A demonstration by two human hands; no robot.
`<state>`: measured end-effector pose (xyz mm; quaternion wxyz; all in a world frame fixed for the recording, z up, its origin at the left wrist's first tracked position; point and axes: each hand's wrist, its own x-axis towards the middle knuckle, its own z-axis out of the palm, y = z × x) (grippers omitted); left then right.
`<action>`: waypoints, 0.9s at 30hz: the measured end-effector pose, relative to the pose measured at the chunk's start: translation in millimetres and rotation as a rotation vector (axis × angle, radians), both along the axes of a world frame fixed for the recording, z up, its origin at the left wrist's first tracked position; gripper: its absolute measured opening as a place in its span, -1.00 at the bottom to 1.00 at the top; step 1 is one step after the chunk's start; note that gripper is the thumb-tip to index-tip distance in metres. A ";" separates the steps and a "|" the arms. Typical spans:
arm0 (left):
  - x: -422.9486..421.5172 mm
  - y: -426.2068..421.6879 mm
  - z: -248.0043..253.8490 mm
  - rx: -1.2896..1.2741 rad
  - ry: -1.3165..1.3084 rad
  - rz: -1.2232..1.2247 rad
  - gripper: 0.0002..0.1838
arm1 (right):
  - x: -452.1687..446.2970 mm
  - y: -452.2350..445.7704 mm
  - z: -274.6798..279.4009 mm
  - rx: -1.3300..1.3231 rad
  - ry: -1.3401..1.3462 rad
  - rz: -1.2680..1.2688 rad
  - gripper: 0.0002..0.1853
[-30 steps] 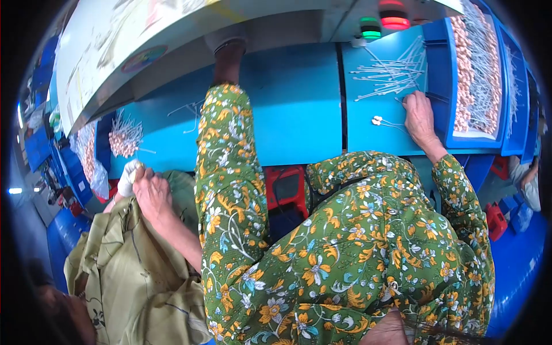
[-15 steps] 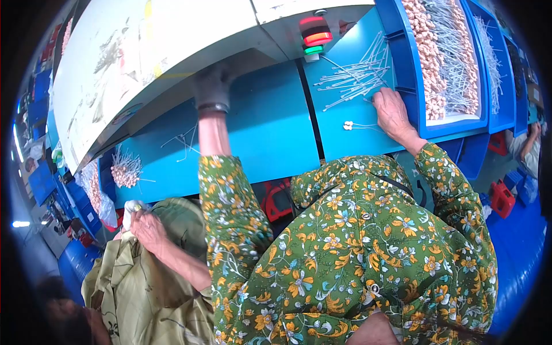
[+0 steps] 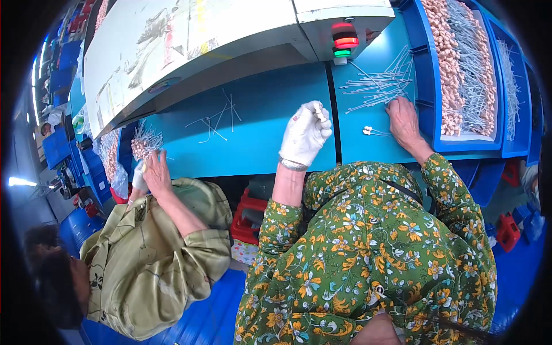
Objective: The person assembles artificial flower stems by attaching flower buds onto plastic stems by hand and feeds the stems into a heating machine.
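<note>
My left hand [image 3: 306,132], in a white glove, is raised over the blue table near the dark seam. Its fingers are curled together; what they pinch, if anything, is hard to make out against the glove. My bare right hand [image 3: 406,122] rests on the table, fingertips bent together at the lower edge of a loose pile of thin white stems [image 3: 379,83]. Whatever sits between those fingertips is hidden. Beside this hand lie stems with beige knobbed ends [image 3: 368,131], running toward the palm.
A white machine housing [image 3: 190,52] overhangs the table, with a red-green signal lamp [image 3: 345,41]. Blue bins [image 3: 432,109] at right hold beige-tipped stems. Several stems [image 3: 215,123] lie scattered at left. A co-worker's hand [image 3: 158,172] is near a beige-tipped bundle [image 3: 141,146].
My left hand has come out from under the housing and moved right, toward me. My right hand stays by the pile. The co-worker's hand has gone up to the bundle. The view has shifted.
</note>
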<state>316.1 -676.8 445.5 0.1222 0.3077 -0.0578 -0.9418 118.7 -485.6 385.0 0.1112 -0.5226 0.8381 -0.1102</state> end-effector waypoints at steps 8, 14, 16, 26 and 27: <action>-3.4 19.6 10.1 -0.183 -0.069 -0.086 -0.81 | 2.6 -7.0 -6.0 -0.101 -0.011 -0.036 -0.89; -9.0 35.0 11.8 -0.279 -0.114 -0.116 -0.82 | -1.4 -8.0 -6.3 -0.244 -0.018 -0.086 -0.91; -10.3 38.5 17.5 -0.299 -0.124 -0.138 -0.83 | 0.9 -9.4 1.3 -0.275 -0.217 -0.203 -0.93; -17.5 52.2 40.5 -0.389 -0.170 -0.177 -0.80 | 31.5 -29.1 113.1 -0.411 -1.097 -0.199 -0.89; -17.7 53.8 42.5 -0.381 -0.163 -0.169 -0.81 | 37.0 -30.5 115.8 -0.448 -1.093 -0.202 -0.90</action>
